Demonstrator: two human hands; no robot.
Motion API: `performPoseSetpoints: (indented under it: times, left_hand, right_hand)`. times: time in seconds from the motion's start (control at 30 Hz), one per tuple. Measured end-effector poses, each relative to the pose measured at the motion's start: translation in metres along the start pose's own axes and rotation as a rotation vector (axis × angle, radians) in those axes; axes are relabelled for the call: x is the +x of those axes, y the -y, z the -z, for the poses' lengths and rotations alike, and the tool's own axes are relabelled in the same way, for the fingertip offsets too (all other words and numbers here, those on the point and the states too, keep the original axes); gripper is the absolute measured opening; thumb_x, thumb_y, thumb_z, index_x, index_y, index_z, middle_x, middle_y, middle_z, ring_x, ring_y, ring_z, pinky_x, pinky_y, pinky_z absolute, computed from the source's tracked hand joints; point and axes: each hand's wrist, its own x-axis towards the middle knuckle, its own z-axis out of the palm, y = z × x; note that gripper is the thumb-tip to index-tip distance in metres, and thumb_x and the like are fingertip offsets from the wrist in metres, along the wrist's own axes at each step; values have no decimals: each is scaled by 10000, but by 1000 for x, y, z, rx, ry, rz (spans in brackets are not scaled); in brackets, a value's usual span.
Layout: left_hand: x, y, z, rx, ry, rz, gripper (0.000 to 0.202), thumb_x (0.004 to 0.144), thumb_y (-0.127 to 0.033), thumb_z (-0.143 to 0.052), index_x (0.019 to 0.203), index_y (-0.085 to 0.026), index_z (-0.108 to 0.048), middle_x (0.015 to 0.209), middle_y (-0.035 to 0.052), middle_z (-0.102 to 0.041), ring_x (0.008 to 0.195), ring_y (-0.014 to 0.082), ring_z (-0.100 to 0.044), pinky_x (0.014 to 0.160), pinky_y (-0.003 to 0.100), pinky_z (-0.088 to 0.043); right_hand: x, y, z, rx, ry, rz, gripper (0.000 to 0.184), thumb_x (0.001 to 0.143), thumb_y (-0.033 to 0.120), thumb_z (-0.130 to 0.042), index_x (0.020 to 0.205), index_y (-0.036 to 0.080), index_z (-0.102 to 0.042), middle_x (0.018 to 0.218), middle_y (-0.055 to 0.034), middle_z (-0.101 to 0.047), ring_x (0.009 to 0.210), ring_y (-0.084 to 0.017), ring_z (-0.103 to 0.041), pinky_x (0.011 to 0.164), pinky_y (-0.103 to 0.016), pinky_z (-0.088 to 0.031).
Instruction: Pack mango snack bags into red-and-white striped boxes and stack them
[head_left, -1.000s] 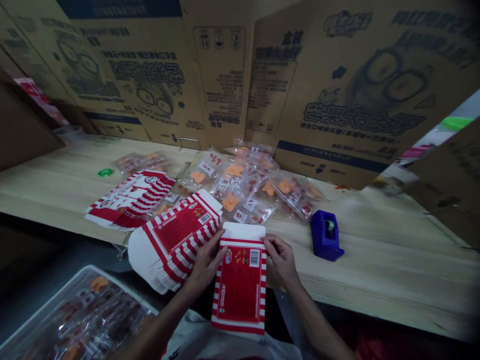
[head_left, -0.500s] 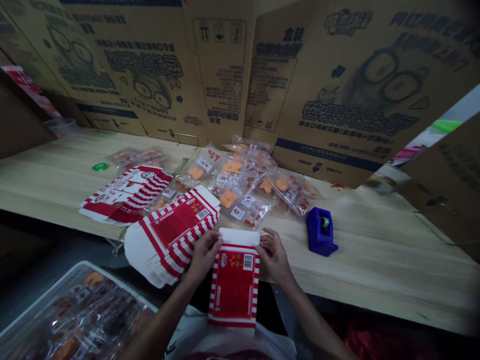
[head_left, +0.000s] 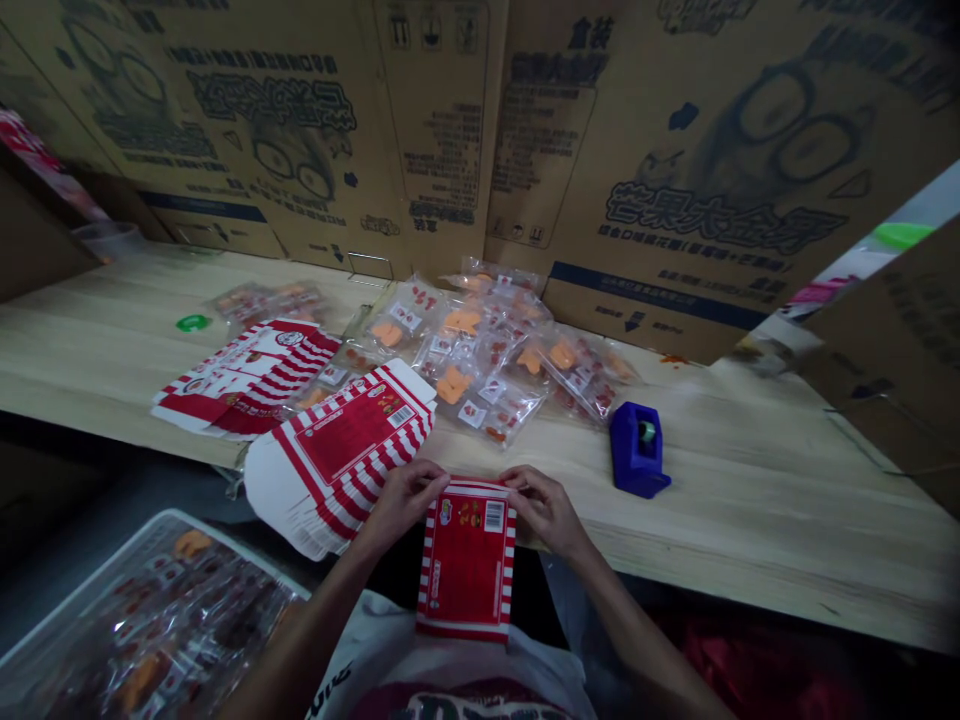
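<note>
Red-and-white striped carton [head_left: 466,560] hangs upright between the person's two hands at the near edge of the pale wooden surface [head_left: 750,510], its lower end in front of the white printed shirt [head_left: 450,690]. Its red panel faces the person, with a barcode at the upper right and small food pictures beside it. The left hand [head_left: 409,497] grips the upper left corner, thumb and fingers pinched together on it; the right hand [head_left: 545,508] pinches the upper right corner in the same way.

Just beyond the left hand lies a fanned stack of striped cartons [head_left: 352,440], overhanging the surface's front edge, white flaps toward the lower left. Farther left and back is a second stack of cartons [head_left: 247,385], lying with a whiter printed side up. Behind these, a heap of clear packets [head_left: 457,345] with orange and red pieces inside spreads across the middle of the surface, and a smaller group of packets [head_left: 274,303] lies to its left, near a green round piece [head_left: 193,323].

To the right of the heap stands a blue tape dispenser [head_left: 634,465], well apart from the right hand. A thin wire frame [head_left: 370,265] sits by the printed cardboard [head_left: 450,140] that walls off the back, and a clear plastic tub [head_left: 111,240] stands in the far left corner. Below the surface, at the lower left, a white-rimmed bin [head_left: 169,514] holds more packets.
</note>
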Motion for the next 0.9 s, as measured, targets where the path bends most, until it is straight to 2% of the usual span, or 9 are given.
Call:
performPoseSetpoints:
  times: [0.1,0.23,0.43,0.63,0.7,0.8,0.9]
  left_hand:
    - [1,-7,2,140,37,-67,195,820,-334,-598,835,-159,-681,763,31,-676,708,159,-610,643,242,-479]
    - [4,-17,4,269,21,-118,212,811,-282,-596,952,-170,-705,855,56,-710,732,167,-619,667,260,-476]
    - [17,-27,3,302,68,-108,180,824,-240,-552,769,-147,-696,670,15,-665,589,126,-551,541,214,-386]
    - [17,-23,2,257,75,-117,255,845,-256,-533,664,-135,-667,599,0,-623,573,119,-546,528,206,-381]
    - [11,-18,2,220,61,-112,253,860,-294,-540,736,-137,-696,666,19,-674,620,138,-595,561,215,-434]
    - [5,-7,1,180,21,-132,206,815,-309,-628,920,-160,-724,887,68,-745,791,191,-675,697,272,-524]
    - [2,5,-2,157,-54,-172,180,783,-267,-659,920,-177,-735,994,99,-743,917,231,-685,838,355,-534]
  right_hand:
    - [5,4,1,-65,-25,-37,176,820,325,-638,715,184,-630,833,-43,-674,766,-167,-631,692,-266,-499]
    - [12,6,3,-95,-13,-105,96,743,266,-692,793,189,-662,755,-16,-672,695,-163,-619,653,-262,-488]
    - [21,5,6,-103,-40,-154,52,743,222,-633,741,192,-676,621,12,-627,557,-133,-554,525,-229,-426]
    - [17,8,4,-99,-72,-117,104,773,192,-599,693,184,-664,659,-2,-637,623,-143,-583,576,-238,-449]
    - [11,8,3,-53,-75,-89,117,809,236,-604,731,183,-674,725,-20,-656,681,-156,-612,610,-247,-476]
    - [2,3,0,11,-94,-32,89,816,268,-642,830,195,-691,865,-49,-681,806,-183,-647,682,-272,-515]
    - [-5,-6,-6,28,-136,27,79,842,242,-623,834,208,-694,919,-62,-683,876,-194,-647,759,-302,-517]
